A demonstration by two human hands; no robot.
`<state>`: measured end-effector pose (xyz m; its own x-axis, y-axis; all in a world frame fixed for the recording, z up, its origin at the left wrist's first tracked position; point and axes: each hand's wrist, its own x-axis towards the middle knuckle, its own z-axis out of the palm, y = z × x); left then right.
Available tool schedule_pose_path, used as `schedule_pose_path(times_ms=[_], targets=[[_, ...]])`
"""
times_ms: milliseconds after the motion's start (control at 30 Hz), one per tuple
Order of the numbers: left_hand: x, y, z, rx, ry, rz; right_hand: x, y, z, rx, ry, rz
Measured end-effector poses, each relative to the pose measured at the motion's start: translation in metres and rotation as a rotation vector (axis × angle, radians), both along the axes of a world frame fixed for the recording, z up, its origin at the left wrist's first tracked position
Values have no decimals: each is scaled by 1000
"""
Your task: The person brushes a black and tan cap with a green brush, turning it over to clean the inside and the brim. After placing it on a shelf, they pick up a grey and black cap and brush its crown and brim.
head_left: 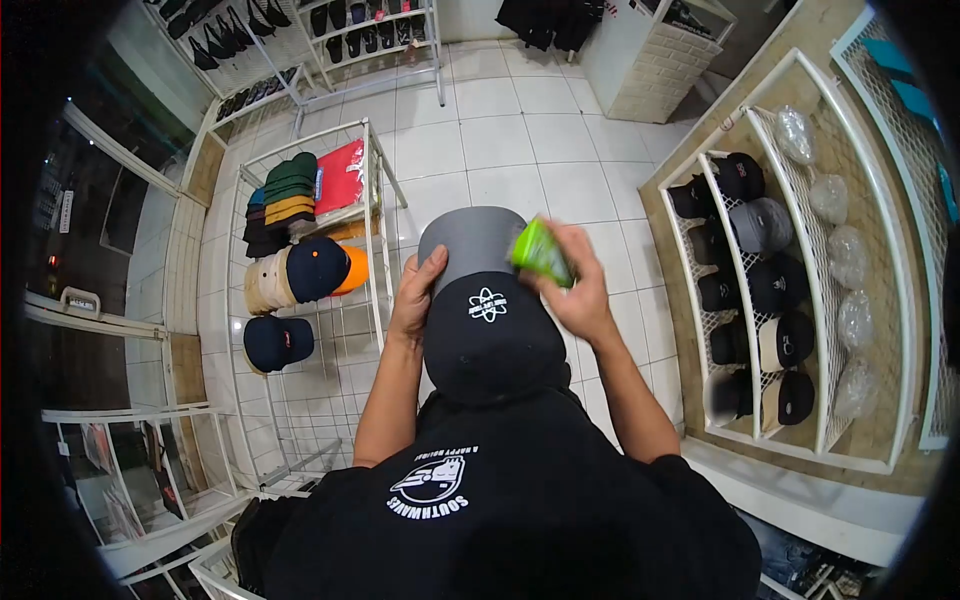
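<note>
A cap with a black crown and a grey brim (480, 240) is held in front of my chest, its brim pointing away from me. White embroidery shows on the crown. My left hand (415, 295) grips the left edge of the brim, thumb on top and the other fingers out of sight. A bright green object (541, 253), slightly blurred, is in the closed fingers of my right hand (580, 285), at the right edge of the brim. Whether it touches the brim cannot be told.
On the left stands a white wire rack (375, 170) with folded caps and a red item. A wall shelf (740, 270) on the right holds caps and clear plastic bundles (850, 318). Farther back are shoe shelves (372, 30) and a white brick-patterned counter (640, 80).
</note>
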<state>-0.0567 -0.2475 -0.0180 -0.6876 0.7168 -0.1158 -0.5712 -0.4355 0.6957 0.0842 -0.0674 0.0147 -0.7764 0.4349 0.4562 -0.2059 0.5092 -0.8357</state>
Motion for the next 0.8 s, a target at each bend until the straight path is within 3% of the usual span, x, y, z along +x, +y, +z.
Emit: schedule_pose_path(times_ms=[33, 67, 167, 300, 400, 433, 533, 600, 667, 700, 800], targets=[[0, -1, 0, 10, 3, 5, 6, -1, 7, 98, -39, 154], [2, -2, -1, 7, 1, 9, 6, 5, 5, 95, -41, 158], [5, 0, -5, 18, 36, -54, -5, 18, -8, -190, -60, -87], [2, 4, -3, -12, 46, -26, 9, 7, 1, 44, -44, 36], [4, 5, -6, -11, 37, -37, 7, 18, -1, -92, -103, 132], [4, 8, -6, 12, 43, -58, 3, 17, -3, -159, -117, -6], [6, 10, 9, 52, 1, 5, 5, 2, -4, 0, 29, 15], [3, 5, -1, 27, 5, 57, 9, 8, -8, -58, -6, 60], [2, 5, 1, 57, -106, -1, 12, 17, -11, -164, -71, 142], [0, 5, -2, 75, -68, -31, 10, 16, -9, -200, -87, 19], [-5, 7, -3, 127, -243, -5, 18, 3, -8, -91, -41, 117]])
